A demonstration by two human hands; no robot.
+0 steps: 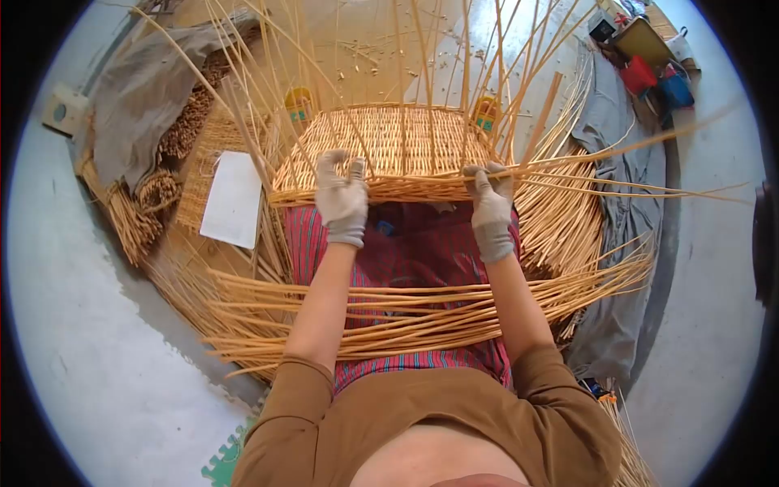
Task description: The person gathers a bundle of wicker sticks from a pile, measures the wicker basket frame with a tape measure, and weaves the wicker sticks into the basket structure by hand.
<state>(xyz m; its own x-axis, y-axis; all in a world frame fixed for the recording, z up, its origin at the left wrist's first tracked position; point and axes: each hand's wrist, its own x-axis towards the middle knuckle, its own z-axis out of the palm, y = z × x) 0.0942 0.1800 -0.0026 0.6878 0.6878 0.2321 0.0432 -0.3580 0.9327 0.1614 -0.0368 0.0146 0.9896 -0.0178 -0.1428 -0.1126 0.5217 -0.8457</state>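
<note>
A woven wicker basket base [381, 142] lies tilted in front of me, with upright stakes rising from it and a thicker woven band [406, 188] along its near edge. My left hand [342, 195], in a pale glove, rests against the left part of this edge, its thumb and fingers apart. At the right end, my gloved right hand [492, 207] is closed on wicker rods [560, 166], whose long ends stick out to the right. Its fingertips are partly hidden behind the rods.
Loose wicker rods [414, 325] lie across my lap on a striped cloth [389, 243]. A large rod bundle [564, 211] spreads at the right beside grey fabric [633, 203]. At the left are a white board [232, 199] and bundled sticks [134, 223]. Tall stakes fan outward beyond the basket.
</note>
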